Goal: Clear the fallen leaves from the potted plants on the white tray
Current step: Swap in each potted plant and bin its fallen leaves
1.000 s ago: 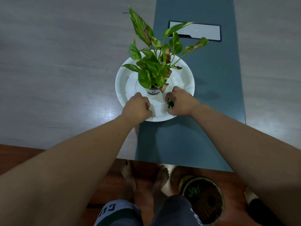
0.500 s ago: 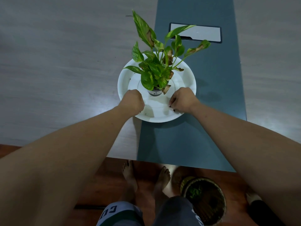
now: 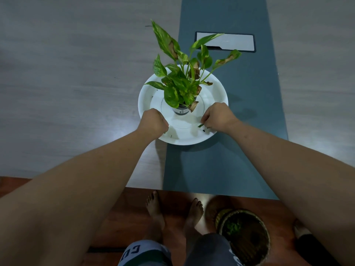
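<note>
Dim, soft overhead light, pale glare on the table, wide-angle edge bending.

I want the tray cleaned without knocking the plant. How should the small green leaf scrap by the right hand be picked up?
Pinch the leaf scrap at its free left end with the right hand, coming from the near rim of the tray. It lies flat, clear of the plant.
</note>
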### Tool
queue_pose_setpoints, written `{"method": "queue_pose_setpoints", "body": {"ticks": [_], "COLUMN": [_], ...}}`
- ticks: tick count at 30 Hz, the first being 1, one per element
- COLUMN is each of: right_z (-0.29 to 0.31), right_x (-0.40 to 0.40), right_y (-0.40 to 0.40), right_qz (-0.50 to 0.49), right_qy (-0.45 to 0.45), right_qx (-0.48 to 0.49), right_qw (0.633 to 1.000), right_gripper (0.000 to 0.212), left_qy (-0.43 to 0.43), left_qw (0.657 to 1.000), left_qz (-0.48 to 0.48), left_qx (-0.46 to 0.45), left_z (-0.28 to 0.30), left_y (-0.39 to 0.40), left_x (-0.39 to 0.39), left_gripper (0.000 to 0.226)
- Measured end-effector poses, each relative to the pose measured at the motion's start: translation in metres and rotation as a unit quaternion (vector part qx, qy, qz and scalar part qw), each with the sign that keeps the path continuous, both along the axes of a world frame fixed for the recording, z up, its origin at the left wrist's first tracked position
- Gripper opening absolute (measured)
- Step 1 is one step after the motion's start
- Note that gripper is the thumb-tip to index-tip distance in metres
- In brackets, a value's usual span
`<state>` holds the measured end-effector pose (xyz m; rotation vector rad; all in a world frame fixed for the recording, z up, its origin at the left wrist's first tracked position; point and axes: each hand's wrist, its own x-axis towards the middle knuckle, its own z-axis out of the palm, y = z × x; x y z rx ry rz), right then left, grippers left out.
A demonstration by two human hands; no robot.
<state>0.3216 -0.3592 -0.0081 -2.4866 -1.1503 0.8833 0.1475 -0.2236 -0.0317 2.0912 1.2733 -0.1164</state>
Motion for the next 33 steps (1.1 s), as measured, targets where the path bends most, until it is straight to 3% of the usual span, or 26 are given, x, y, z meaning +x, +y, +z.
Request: {"method": "queue_pose_setpoints", "body": {"ticks": [8,12,15,18,21,24,26,30,33], "right_z": [-0.015,-0.017,-0.016,-0.009,-0.001,0.004,0.006,-0.002,-0.012], "right_x": [-0.011,-0.010,-0.007,0.000,0.006,0.009,0.008,-0.005,-0.014], "right_y": [0.007,0.007,0.008,0.011,0.010,0.007,0.006,0.005,0.004], "right_qz": [0.096,0.088,0.059,0.024,-0.062,-0.114,-0.106,0.005,0.005], "right_qy": [-0.039,-0.034,-0.028,-0.003,0.077,0.138,0.123,0.030,0.030], "right_qx": [-0.052,-0.040,-0.029,-0.023,0.003,0.016,0.017,-0.012,-0.007], "right_qw": [0.993,0.995,0.997,0.999,0.995,0.984,0.987,0.999,1.000], "right_gripper": [0.026,0.022,0.017,0.014,0.016,0.018,0.019,0.018,0.019], "left_qy": [0.042,0.084,0.069,0.043,0.018,0.014,0.011,0.016,0.016], "left_qw": [0.988,0.986,0.985,0.992,1.000,0.999,0.998,0.997,0.998], "left_qz": [-0.141,-0.143,-0.149,-0.106,0.003,0.047,0.060,0.072,0.067], "left_qx": [0.041,0.027,0.060,0.047,-0.006,-0.017,-0.019,-0.021,-0.016], "left_z": [0.001,0.008,0.008,0.008,0.010,0.012,0.016,0.022,0.023], "left_y": [-0.013,-0.012,-0.012,-0.009,-0.004,0.000,0.000,-0.001,-0.005], "left_x": [0.008,0.010,0.010,0.008,0.004,-0.001,-0.003,-0.003,-0.003], "left_gripper": [0.016,0.007,0.041,0.042,0.011,0.021,0.025,0.018,0.011]}}
